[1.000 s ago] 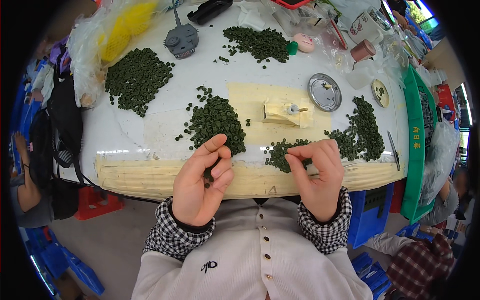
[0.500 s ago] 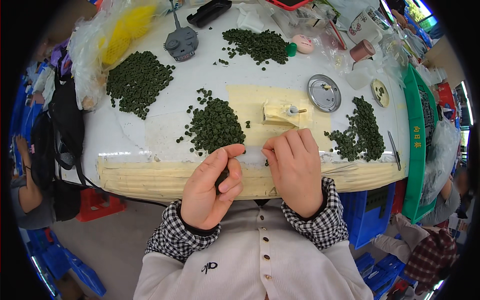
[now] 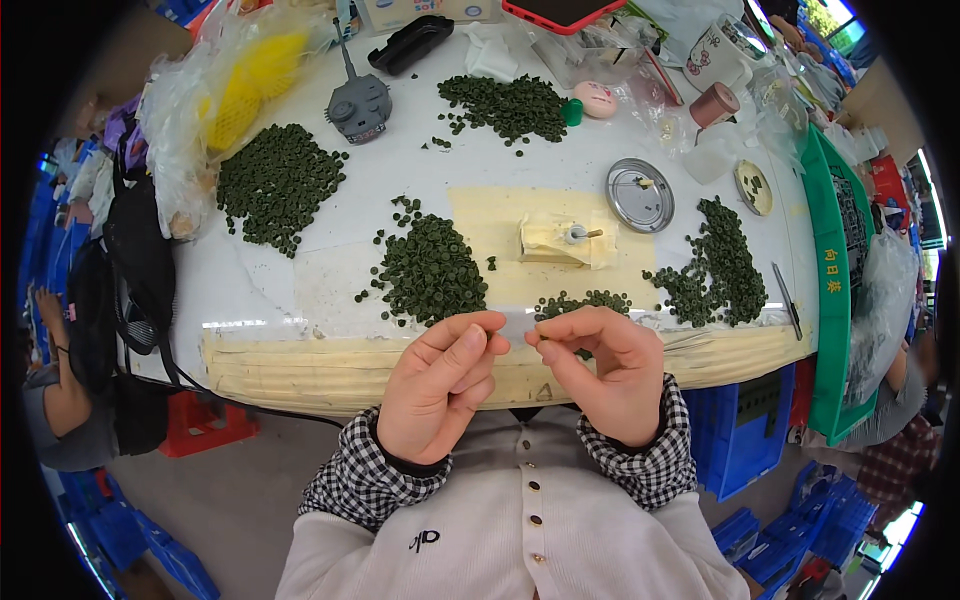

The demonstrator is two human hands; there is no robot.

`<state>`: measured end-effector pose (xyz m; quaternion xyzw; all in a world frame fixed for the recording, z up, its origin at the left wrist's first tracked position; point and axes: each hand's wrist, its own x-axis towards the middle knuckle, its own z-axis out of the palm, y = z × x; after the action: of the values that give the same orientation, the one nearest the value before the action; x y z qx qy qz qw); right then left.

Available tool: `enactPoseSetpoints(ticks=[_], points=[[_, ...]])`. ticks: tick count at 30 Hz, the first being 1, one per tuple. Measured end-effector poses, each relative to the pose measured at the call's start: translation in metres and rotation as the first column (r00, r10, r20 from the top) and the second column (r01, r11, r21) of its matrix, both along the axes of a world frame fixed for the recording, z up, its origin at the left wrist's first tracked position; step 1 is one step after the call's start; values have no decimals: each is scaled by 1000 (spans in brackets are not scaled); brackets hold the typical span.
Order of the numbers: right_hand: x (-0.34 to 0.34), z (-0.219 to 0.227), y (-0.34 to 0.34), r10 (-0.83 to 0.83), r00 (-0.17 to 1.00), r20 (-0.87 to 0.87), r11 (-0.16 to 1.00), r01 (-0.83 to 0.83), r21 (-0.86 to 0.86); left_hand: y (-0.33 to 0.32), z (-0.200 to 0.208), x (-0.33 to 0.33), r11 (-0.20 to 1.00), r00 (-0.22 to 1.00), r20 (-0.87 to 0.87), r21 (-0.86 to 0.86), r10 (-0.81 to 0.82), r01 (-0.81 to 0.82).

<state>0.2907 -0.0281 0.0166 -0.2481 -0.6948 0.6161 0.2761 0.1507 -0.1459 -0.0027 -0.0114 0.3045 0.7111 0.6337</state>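
Across the middle of the frame, a white table (image 3: 385,185) edged with yellowish tape (image 3: 300,372) bears heaps of small dark green parts (image 3: 430,270). At far right stands a green crate (image 3: 827,300); at lower right, a blue bin (image 3: 730,440). Just below centre, the right hand (image 3: 618,375) pinches one tiny dark piece (image 3: 543,338) between thumb and forefinger. Beside it, the left hand (image 3: 440,388) curls, thumb against forefinger; whether it grips anything, I cannot tell.
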Motion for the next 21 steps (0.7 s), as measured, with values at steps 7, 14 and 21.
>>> enactPoseSetpoints(ticks=[7, 14, 21], points=[[2, -3, 0, 26, 997, -72, 987, -36, -155, 3, 3, 2, 1000, 999, -40, 7, -18, 18], [3, -3, 1, 33, 996, -85, 991, -43, -128, 2, 1, 3, 999, 1000, -4, 45, -25, 25], [3, 3, -1, -51, 998, -40, 996, 48, -78, 1, -3, 5, 998, 998, -55, 43, -42, 44]])
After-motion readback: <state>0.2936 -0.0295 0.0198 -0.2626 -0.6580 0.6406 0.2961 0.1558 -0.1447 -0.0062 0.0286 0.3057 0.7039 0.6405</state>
